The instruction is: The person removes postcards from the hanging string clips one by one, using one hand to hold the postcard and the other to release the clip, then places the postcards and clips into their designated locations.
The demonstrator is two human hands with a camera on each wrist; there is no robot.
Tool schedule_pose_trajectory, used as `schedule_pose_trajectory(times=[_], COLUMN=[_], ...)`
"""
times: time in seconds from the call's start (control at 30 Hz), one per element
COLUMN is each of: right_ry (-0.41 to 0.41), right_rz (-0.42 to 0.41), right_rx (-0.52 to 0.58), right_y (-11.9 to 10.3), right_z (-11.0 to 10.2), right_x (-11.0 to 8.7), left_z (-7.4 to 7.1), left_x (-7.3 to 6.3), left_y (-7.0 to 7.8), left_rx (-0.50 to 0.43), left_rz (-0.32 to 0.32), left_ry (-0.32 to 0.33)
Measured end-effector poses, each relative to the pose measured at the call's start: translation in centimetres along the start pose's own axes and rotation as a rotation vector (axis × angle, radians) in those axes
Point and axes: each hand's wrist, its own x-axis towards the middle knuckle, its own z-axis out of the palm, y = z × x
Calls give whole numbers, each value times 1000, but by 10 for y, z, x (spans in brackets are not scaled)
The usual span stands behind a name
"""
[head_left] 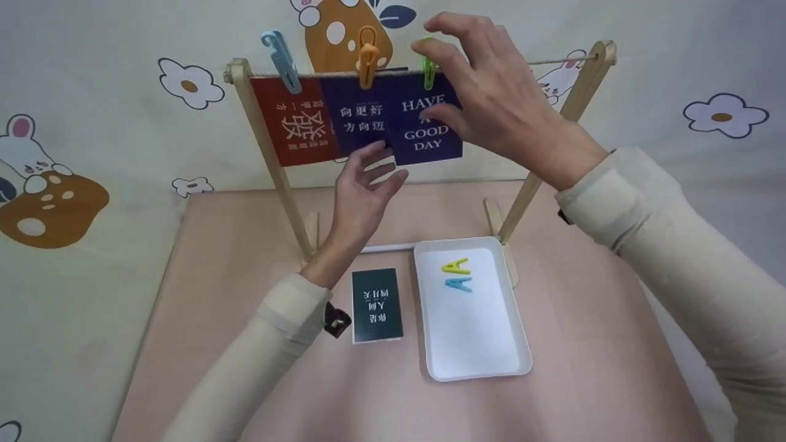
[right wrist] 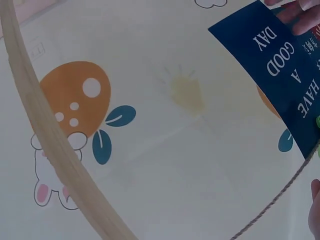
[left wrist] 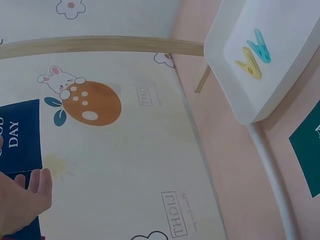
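A blue card reading "HAVE A GOOD DAY" [head_left: 427,132] hangs from the rope under a green clothespin [head_left: 428,77]. My right hand [head_left: 500,92] is beside that clothespin, its index fingertip overlapping the top and its thumb in front of the card, the two spread apart. My left hand [head_left: 363,196] is raised below the cards, fingers loosely bent, fingertips right at the lower edges of the two blue cards. The other blue card [head_left: 356,116] hangs by an orange clothespin [head_left: 368,58]. Left of it, a red card [head_left: 295,123] hangs by a light blue clothespin [head_left: 284,61].
A wooden frame [head_left: 580,92] holds the rope [right wrist: 280,192]. On the pink table [head_left: 233,258], a white tray [head_left: 476,344] contains a yellow clothespin [head_left: 455,266] and a blue clothespin [head_left: 459,284]. A dark green card [head_left: 376,307] lies left of the tray. Behind is a patterned cloth [head_left: 135,37].
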Motion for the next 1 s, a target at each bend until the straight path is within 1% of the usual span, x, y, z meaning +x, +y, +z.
schedule_pose_trajectory(times=[0.17, 0.37, 0.6, 0.73, 0.87, 1.0], right_ry=[-48, -67, -97, -113, -157, -225], right_rz=[10, 45, 131, 162, 188, 203], right_rx=[-11, 26, 138, 209, 259, 249], right_y=[1, 2, -1, -1, -1, 0], right_z=[-1, 2, -3, -6, -10, -15], right_x=[12, 14, 18, 21, 22, 24], left_z=[4, 8, 10, 11, 11, 11], left_x=[2, 1, -1, -4, -5, -6], left_y=[-1, -2, -5, -7, -8, -8], left_rx=[15, -1, 8, -20, -37, -24], left_rz=[-14, -52, -88, -99, -93, -94], left_ry=[1, 34, 71, 75, 74, 67])
